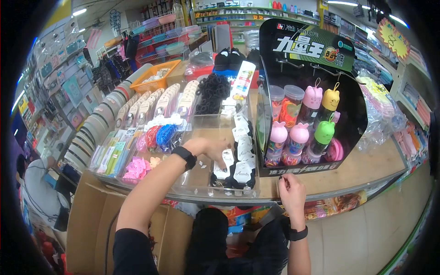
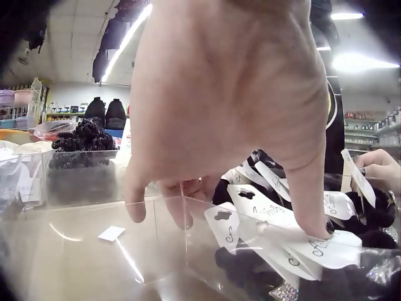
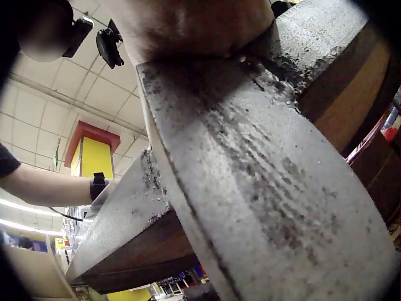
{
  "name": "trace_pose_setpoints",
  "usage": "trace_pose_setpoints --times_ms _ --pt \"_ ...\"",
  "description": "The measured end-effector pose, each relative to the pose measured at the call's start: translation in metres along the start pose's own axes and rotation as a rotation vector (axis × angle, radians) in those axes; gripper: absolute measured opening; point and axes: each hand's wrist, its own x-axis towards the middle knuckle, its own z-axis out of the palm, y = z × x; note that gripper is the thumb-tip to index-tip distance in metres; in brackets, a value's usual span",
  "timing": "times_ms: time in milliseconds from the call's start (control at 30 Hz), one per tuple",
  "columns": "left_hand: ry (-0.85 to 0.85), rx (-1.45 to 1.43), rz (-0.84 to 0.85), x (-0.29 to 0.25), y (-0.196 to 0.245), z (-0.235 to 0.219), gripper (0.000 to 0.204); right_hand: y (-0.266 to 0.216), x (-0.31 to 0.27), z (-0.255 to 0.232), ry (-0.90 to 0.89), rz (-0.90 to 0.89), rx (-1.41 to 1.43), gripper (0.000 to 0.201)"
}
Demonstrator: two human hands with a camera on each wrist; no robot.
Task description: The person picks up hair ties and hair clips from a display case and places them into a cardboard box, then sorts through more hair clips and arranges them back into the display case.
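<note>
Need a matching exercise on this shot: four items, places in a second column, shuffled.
Column 1
1. Left hand
2. Right hand
3. Orange basket
4. Green lid

Column 2
A. Inside the black display stand
B. At the front edge of the counter
C. Thumb on a white card
D. Toward the back left, beyond the wavy-edged pale cards

Pairs: 1-C, 2-B, 3-D, 4-A
</note>
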Motion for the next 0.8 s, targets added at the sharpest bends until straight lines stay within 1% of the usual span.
trace_pose_setpoints --times_ms 33,100,133,200,233,300,433,500,533,567,667,700,767,800 --pt "0.001 0.0 0.001 -0.002 0.003 -0.002 0.076 0.0 0.0 0.0 -0.003 0.003 -0.004 0.008" --pt "-0.018 0.051 0.005 -0.009 0.009 -0.009 0.064 0.002 0.0 0.001 0.0 0.0 -0.01 0.008" --pt "-0.018 0.05 0.006 -0.014 0.012 -0.013 0.064 0.002 -0.001 0.001 0.002 -0.003 -0.015 0.008" --pt "-0.057 -0.2 0.145 -0.024 0.017 -0.021 0.05 0.003 -0.001 0.002 0.006 -0.001 -0.011 0.008" --pt "-0.056 -0.203 0.143 -0.028 0.018 -0.02 0.05 0.003 -0.001 0.002 0.011 0.002 -0.007 0.008" --pt "0.103 -0.145 0.272 -0.036 0.021 -0.017 0.039 0.003 -0.001 0.002 0.013 -0.008 -0.001 0.009" --pt "0.166 -0.165 0.253 -0.054 0.034 -0.026 0.035 0.005 -0.001 0.003 0.012 -0.014 0.007 0.009" --pt "0.297 -0.139 0.296 -0.062 0.035 -0.032 0.033 0.005 -0.001 0.003 0.01 -0.011 0.001 0.009" --pt "0.341 -0.155 0.28 -0.063 0.032 -0.034 0.033 0.006 -0.001 0.003 0.011 -0.006 -0.004 0.01" --pt "0.343 -0.159 0.276 -0.067 0.031 -0.036 0.033 0.006 -0.001 0.004 0.006 -0.009 -0.004 0.01" --pt "0.497 -0.228 0.326 -0.097 0.044 -0.051 0.029 0.008 -0.001 0.003 -0.03 0.024 -0.015 0.012" --pt "0.563 -0.285 0.32 -0.108 0.044 -0.052 0.028 0.008 -0.001 0.003 -0.049 0.024 -0.014 0.012" --pt "0.626 -0.332 0.262 -0.146 0.054 -0.057 0.026 0.012 -0.001 0.004 -0.033 0.022 -0.031 0.013" --pt "0.695 -0.294 0.271 -0.166 0.056 -0.054 0.026 0.016 -0.002 0.005 -0.048 0.031 -0.023 0.014"
